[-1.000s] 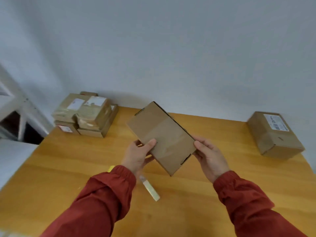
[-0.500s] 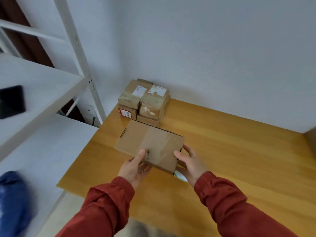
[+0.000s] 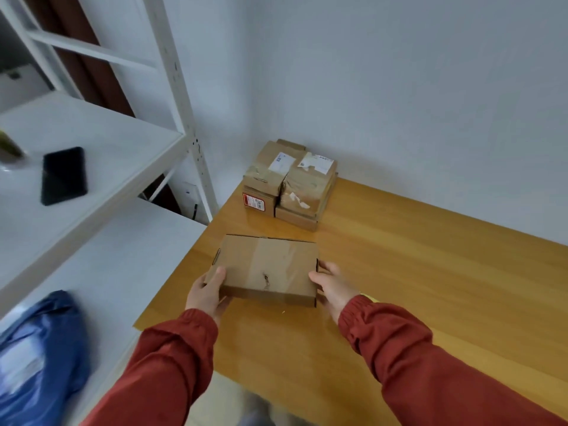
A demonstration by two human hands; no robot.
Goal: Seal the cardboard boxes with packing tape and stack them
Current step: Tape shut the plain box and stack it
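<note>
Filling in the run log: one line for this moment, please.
left hand grips flat box | right hand grips it | box stack at table corner

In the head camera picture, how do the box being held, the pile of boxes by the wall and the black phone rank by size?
1 and 2, tied: held box, pile of boxes; alike in apparent size, and the pile sits farther away, so unranked.
3: black phone, smallest.
</note>
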